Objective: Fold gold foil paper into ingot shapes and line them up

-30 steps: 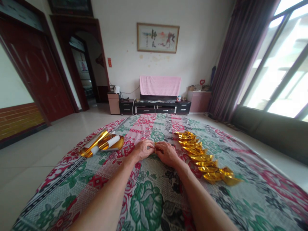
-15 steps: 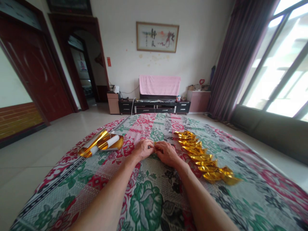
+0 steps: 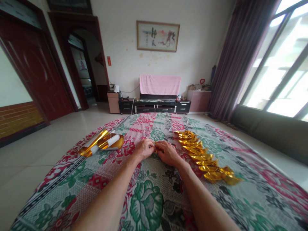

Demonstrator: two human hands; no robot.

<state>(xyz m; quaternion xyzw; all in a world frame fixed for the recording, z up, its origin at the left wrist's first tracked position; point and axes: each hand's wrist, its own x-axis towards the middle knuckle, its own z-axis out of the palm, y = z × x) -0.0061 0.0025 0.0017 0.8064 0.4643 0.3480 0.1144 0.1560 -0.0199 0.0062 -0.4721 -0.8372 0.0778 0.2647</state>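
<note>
My left hand (image 3: 145,149) and my right hand (image 3: 166,152) meet at the middle of the table, fingertips nearly touching. Between them they pinch a small piece of gold foil paper (image 3: 155,147), mostly hidden by the fingers. To the right, several folded gold foil pieces (image 3: 203,157), boat-like with pointed ends, lie in a slanting row. Loose gold foil sheets (image 3: 96,142) with white backs lie curled on the left side.
A patterned cloth (image 3: 146,202) in red, green and grey covers the round table. Beyond it stand a low black TV cabinet (image 3: 155,109) and something draped with a pink towel (image 3: 160,84). A purple curtain (image 3: 231,64) hangs by the window at right.
Both hands keep their pinch on the gold foil paper, with only slight finger movement. The view has shifted very slightly; the folded pieces and loose sheets lie as before.
</note>
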